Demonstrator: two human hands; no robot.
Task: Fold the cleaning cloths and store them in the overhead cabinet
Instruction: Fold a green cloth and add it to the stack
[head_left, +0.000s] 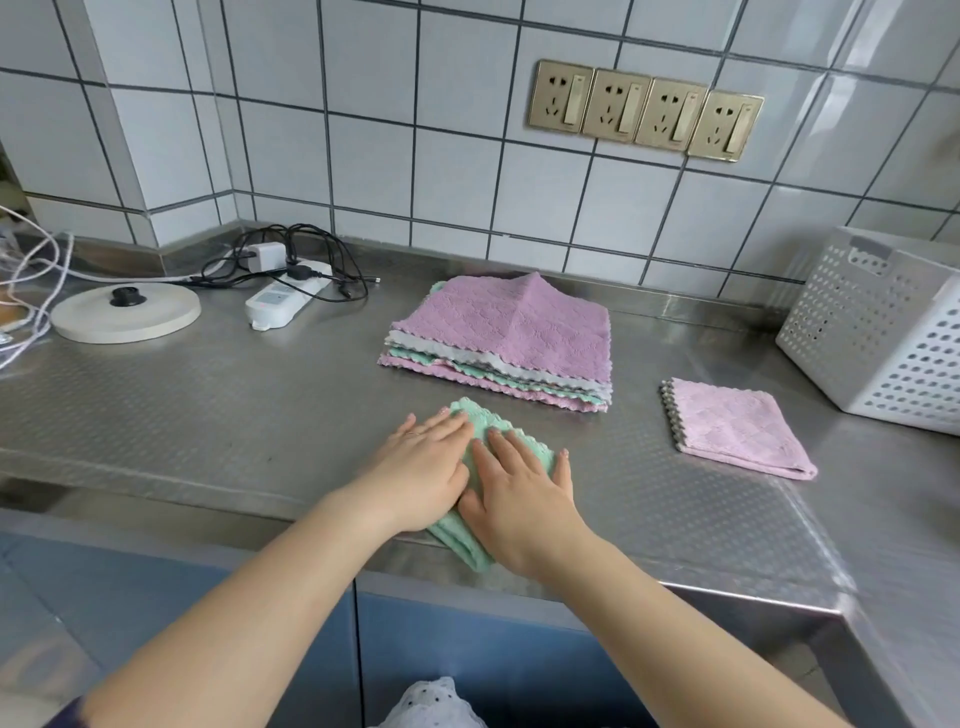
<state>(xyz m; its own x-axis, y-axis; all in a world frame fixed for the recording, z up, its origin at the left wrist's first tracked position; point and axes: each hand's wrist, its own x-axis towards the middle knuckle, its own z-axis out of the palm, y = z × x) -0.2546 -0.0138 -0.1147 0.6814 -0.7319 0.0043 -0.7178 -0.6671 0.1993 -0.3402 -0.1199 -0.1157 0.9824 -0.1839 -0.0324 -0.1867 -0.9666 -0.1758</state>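
A: Two hands flat on one cloth, head view, the only view. Left hand (426, 467) and right hand (519, 493) lie side by side, fingers straight, pressing down on the green cloth (491, 426) at the near edge of the steel counter (208, 395). No curl, no pinch, nothing grasped.

B: Why flat palms?

A: My read is they are smoothing a fold so it holds its crease. The cloth looks doubled over, layered edges showing at its near end, which hangs just past the counter lip.

B: How many folds in it?

A: Can't say, the hands cover most of it.

B: Other cloths?

A: Stack of unfolded cloths (498, 338), pink on top with white and green layers under, sits just beyond the hands, close enough to pull the next one. Folded pink cloth (737, 426) lies to the right, well apart from the stack, likely the finished spot.

B: Cabinet?

A: Not in frame. Storing not yet begun, so the task looks early, with most cloths unfolded.

B: Clutter?

A: White perforated basket (883, 332) far right, power strip (283, 301) with tangled cables and a round white lid (124, 312) far left, wall sockets (644, 111) on the tile. All away from the folding area.
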